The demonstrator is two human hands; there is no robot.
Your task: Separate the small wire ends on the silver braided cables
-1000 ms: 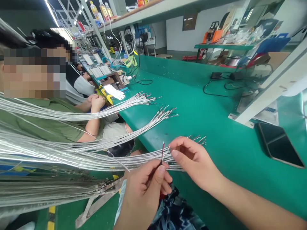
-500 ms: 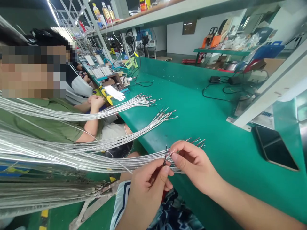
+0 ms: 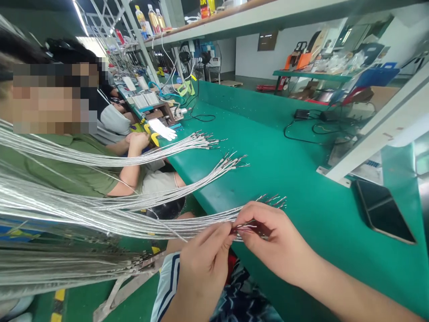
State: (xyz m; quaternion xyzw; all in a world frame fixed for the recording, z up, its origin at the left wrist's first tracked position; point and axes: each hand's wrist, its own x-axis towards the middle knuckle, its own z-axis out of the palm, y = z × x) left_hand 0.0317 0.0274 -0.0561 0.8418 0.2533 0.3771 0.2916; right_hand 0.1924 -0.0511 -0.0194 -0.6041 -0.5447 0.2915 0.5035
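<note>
My left hand (image 3: 206, 261) is closed in a pinch around the end of a silver-grey cable, most of which its fingers hide. Thin dark and white wires (image 3: 247, 227) fan out from that pinch toward the right. My right hand (image 3: 276, 237) curls over these wires, with its index fingertip and thumb on either side of them, close to the left fingertips. Just behind both hands runs the nearest bundle of silver cables (image 3: 201, 227), its stripped ends lying on the green bench (image 3: 288, 170).
Two more cable bundles (image 3: 197, 182) reach over the bench edge from the left. A phone (image 3: 384, 210) lies at the right, near a white post (image 3: 368, 134). Black cords (image 3: 301, 138) lie behind it. A co-worker in a green shirt (image 3: 83, 165) sits at left, near a white glove (image 3: 162, 129).
The dark wire that stood upright above my left fingers is now down, and wires point right between both hands. My left hand has turned slightly; my right has moved a little lower.
</note>
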